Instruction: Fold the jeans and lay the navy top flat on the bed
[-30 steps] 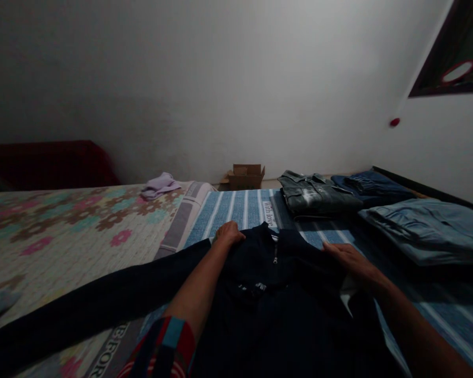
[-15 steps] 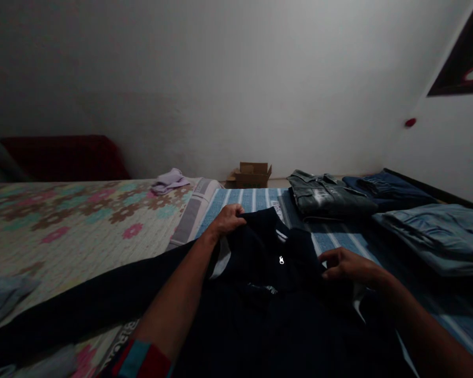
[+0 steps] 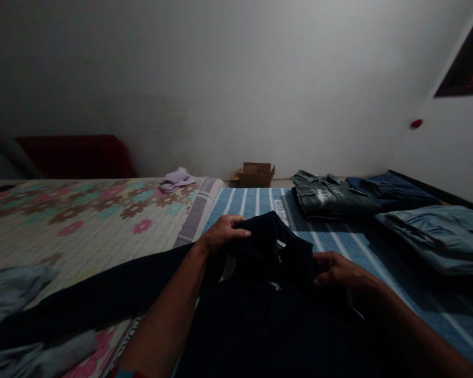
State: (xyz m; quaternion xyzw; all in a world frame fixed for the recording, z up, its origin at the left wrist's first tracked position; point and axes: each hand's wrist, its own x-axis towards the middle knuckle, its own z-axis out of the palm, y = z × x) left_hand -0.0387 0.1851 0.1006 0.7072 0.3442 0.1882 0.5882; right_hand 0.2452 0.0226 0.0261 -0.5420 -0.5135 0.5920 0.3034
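A dark navy zip-neck jacket [image 3: 260, 320] lies spread in front of me, its collar away from me and one sleeve [image 3: 102, 294] stretched out to the left. My left hand [image 3: 224, 233] grips the left side of the collar between thumb and fingers. On the collar's right side, my right hand [image 3: 335, 269] pinches the cloth near the shoulder. A small zip pull and a pale label show at the neck between the hands. The lower part of the jacket is too dark to make out.
To the right lie a folded grey-green denim shirt [image 3: 331, 194], dark blue jeans [image 3: 394, 189] and folded light blue clothing [image 3: 441, 233]. A lilac cloth [image 3: 177, 180] rests on the flowered cover [image 3: 114, 231]. Grey clothing [image 3: 19, 289] is at left; a cardboard box [image 3: 256, 175] stands by the wall.
The collar has tipped and its right corner sits lower. My left hand has shifted slightly left and down, and my right hand slightly left. The outstretched sleeve has moved right a little.
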